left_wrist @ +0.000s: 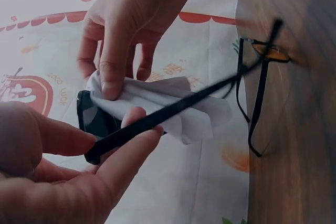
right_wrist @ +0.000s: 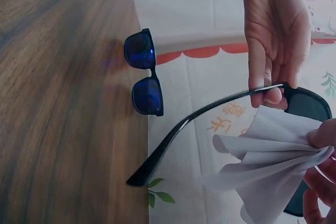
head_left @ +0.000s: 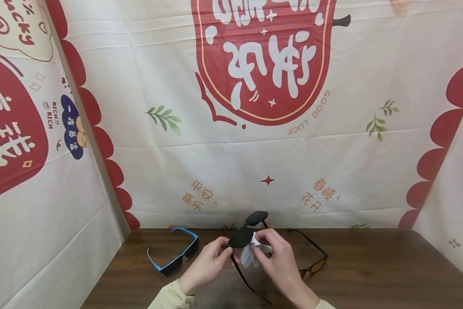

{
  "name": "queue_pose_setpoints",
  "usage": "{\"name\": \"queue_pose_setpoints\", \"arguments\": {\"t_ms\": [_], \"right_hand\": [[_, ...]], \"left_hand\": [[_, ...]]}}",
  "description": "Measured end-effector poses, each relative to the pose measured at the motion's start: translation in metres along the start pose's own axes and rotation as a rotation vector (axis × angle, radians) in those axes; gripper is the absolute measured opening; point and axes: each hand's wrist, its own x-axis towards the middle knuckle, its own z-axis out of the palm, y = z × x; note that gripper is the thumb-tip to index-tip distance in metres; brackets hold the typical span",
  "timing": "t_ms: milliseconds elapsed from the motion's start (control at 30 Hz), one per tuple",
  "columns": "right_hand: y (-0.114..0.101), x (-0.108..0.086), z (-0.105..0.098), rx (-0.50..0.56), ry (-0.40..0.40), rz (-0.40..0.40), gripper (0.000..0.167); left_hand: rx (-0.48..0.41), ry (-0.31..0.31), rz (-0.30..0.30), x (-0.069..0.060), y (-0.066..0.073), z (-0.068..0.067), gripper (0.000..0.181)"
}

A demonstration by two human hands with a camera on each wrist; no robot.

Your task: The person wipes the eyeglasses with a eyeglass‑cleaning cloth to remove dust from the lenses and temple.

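Black sunglasses [head_left: 240, 237] are held up above the wooden table, their temples unfolded. My left hand [head_left: 208, 264] pinches them at the hinge between thumb and fingers, as the left wrist view shows near the temple [left_wrist: 173, 109]. In my right hand [head_left: 279, 257] a pale grey-white cloth [right_wrist: 273, 156] is pinched, and its loose folds hang below the fingers. The cloth lies against one dark lens [right_wrist: 307, 106], covering part of it. The right fingers press the cloth at the lens edge in the left wrist view.
Blue-framed sunglasses [head_left: 179, 257] lie on the table [head_left: 355, 274] to the left. Glasses with orange-tinted lenses [head_left: 317, 265] lie to the right, partly behind my right hand. A printed white cloth backdrop [head_left: 277, 171] rises at the table's far edge.
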Motion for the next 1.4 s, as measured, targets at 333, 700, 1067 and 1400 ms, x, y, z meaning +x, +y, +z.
{"name": "queue_pose_setpoints", "arguments": {"t_ms": [333,700,1067,1400], "right_hand": [[-0.001,0.007,-0.001,-0.168,0.002,-0.130,0.037],[-0.001,0.003,0.004,-0.305,0.051,-0.193,0.034],[-0.004,0.005,0.012,-0.303,0.068,-0.247,0.033],[-0.003,0.000,0.015,-0.262,0.013,-0.342,0.013]], "left_hand": [[0.006,0.058,-0.038,0.006,-0.006,0.007,0.019],[0.181,0.136,-0.119,0.007,-0.010,0.024,0.021],[0.176,0.088,-0.160,0.005,-0.016,0.035,0.020],[0.096,0.058,-0.221,0.008,-0.016,0.034,0.025]]}}
